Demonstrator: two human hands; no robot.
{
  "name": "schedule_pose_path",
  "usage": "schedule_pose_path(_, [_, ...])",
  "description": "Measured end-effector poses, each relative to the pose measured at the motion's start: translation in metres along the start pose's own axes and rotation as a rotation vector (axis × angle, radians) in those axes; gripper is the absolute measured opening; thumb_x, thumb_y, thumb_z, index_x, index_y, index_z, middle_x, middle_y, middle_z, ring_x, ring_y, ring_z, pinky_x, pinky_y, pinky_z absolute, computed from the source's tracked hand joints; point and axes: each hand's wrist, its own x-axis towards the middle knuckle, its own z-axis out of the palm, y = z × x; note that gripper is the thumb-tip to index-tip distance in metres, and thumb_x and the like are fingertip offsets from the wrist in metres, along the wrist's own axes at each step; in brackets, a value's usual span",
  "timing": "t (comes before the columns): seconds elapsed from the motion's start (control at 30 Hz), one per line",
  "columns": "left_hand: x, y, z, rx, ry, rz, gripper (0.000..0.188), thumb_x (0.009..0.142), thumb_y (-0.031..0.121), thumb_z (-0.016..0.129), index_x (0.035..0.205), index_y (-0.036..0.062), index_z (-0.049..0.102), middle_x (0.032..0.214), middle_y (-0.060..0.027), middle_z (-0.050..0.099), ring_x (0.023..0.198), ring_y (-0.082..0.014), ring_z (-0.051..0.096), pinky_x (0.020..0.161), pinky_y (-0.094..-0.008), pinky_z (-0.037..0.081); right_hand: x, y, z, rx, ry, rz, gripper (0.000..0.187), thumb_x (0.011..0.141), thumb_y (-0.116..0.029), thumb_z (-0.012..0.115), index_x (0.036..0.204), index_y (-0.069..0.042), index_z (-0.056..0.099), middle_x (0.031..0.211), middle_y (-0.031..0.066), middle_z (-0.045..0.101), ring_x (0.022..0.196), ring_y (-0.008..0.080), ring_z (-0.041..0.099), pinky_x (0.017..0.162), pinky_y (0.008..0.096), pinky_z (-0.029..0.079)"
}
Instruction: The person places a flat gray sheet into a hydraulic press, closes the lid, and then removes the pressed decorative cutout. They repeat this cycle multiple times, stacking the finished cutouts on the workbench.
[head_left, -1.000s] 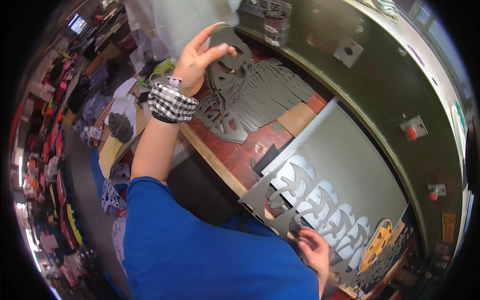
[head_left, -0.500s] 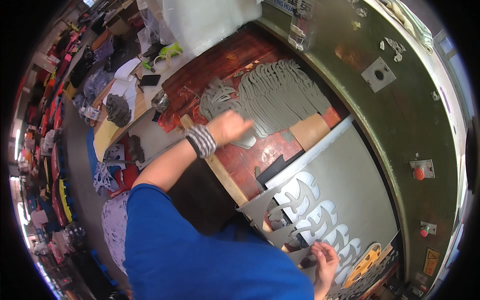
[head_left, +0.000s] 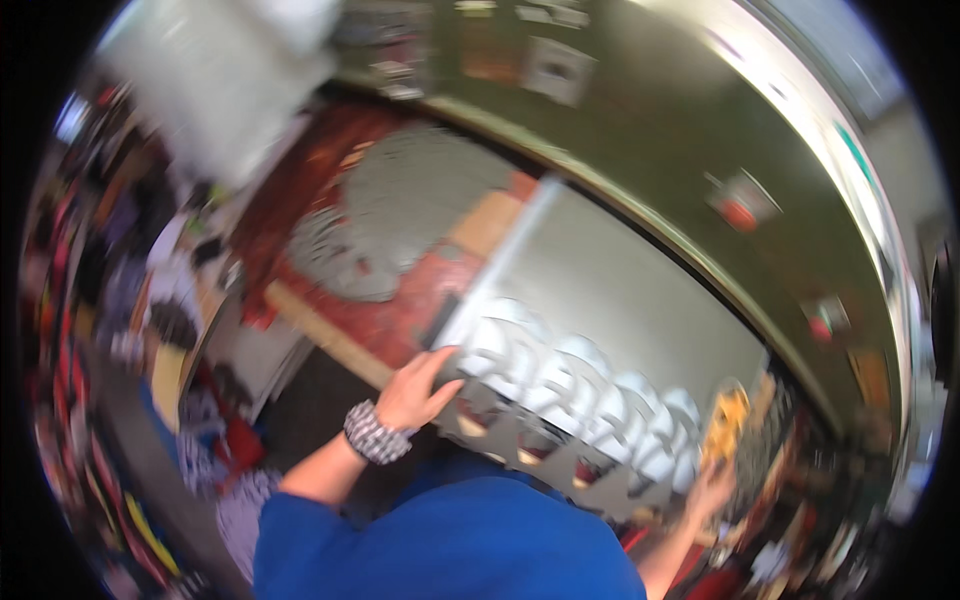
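A grey sheet (head_left: 630, 270) lies over a pale board, with a row of curved cut-outs along its near side showing white beneath. At its left near corner is my left hand (head_left: 410, 392), a checked band on the wrist; thumb and fingers close around the sheet's edge. My right hand (head_left: 708, 490) is at the right end of the cut-outs, just below a yellow plate with holes (head_left: 726, 425). Motion blurs its fingers, so whether it touches the plate is unclear.
Grey cut pieces (head_left: 420, 200) lie in rows and a loose heap on a red worktop (head_left: 410, 315). A brown block (head_left: 485, 222) sits beside them. Behind stands a green machine beam (head_left: 640, 130) with a red button (head_left: 740, 215). A cluttered side table (head_left: 205, 290) stands left.
My left hand has come from above the grey pieces down to the sheet's left corner. My right hand has moved right along the cut-outs toward the yellow plate. The view has turned.
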Motion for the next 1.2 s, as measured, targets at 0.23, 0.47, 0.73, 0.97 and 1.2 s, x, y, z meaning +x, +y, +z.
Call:
schedule_pose_path(0.23, [0.091, 0.025, 0.030, 0.113, 0.214, -0.112, 0.049, 0.087, 0.013, 0.063, 0.132, 0.0013, 0.047, 0.071, -0.0140, 0.062, 0.063, -0.0265, 0.061, 0.061, -0.0362, 0.048, 0.009, -0.003, -0.004, 0.161, -0.085, -0.235, 0.091, 0.061, -0.040, 0.084, 0.135, -0.004, 0.044, 0.135, 0.0313, 0.038, 0.124, 0.0452, 0.039, 0.102, 0.0483, 0.038])
schedule_pose_path(0.47, [0.200, 0.020, 0.082, 0.722, 0.196, -0.116, 0.047, 0.094, 0.032, 0.055, 0.125, -0.0037, 0.055, 0.100, -0.0239, 0.066, 0.089, -0.0351, 0.065, 0.077, -0.0408, 0.051, 0.032, -0.004, -0.027, 0.538, -0.054, -0.128, 0.091, 0.052, -0.022, 0.090, 0.132, -0.004, 0.051, 0.123, 0.0269, 0.053, 0.114, 0.0365, 0.054, 0.096, 0.0428, 0.046])
schedule_pose_path(0.73, [0.118, 0.002, 0.062, 0.433, 0.211, -0.009, 0.040, 0.091, 0.018, 0.059, 0.123, -0.0055, 0.055, 0.108, -0.0280, 0.063, 0.098, -0.0411, 0.062, 0.082, -0.0428, 0.050, -0.023, 0.035, -0.062, 2.387, -0.266, 0.704, 0.071, 0.085, -0.045, 0.065, 0.140, -0.008, 0.041, 0.137, 0.0223, 0.045, 0.121, 0.0419, 0.048, 0.103, 0.0534, 0.042])
schedule_pose_path(0.97, [0.094, 0.001, 0.073, 0.480, 0.330, -0.028, 0.043, 0.086, 0.020, 0.061, 0.124, 0.0007, 0.055, 0.101, -0.0217, 0.065, 0.085, -0.0386, 0.065, 0.071, -0.0450, 0.052, -0.038, 0.032, -0.044, 2.882, -0.270, 1.052, 0.098, 0.081, -0.058, 0.064, 0.140, 0.011, 0.026, 0.135, 0.0308, 0.036, 0.119, 0.0368, 0.047, 0.104, 0.0407, 0.043])
schedule_pose_path(1.2, [0.093, 0.008, 0.070, 0.417, 0.325, 0.033, 0.045, 0.087, 0.019, 0.060, 0.126, 0.0001, 0.050, 0.092, -0.0183, 0.063, 0.072, -0.0370, 0.064, 0.060, -0.0445, 0.052, -0.026, -0.085, -0.065, 1.999, -0.285, 0.263, 0.091, 0.082, -0.053, 0.065, 0.147, -0.005, 0.022, 0.137, 0.0242, 0.043, 0.120, 0.0443, 0.049, 0.100, 0.0460, 0.047])
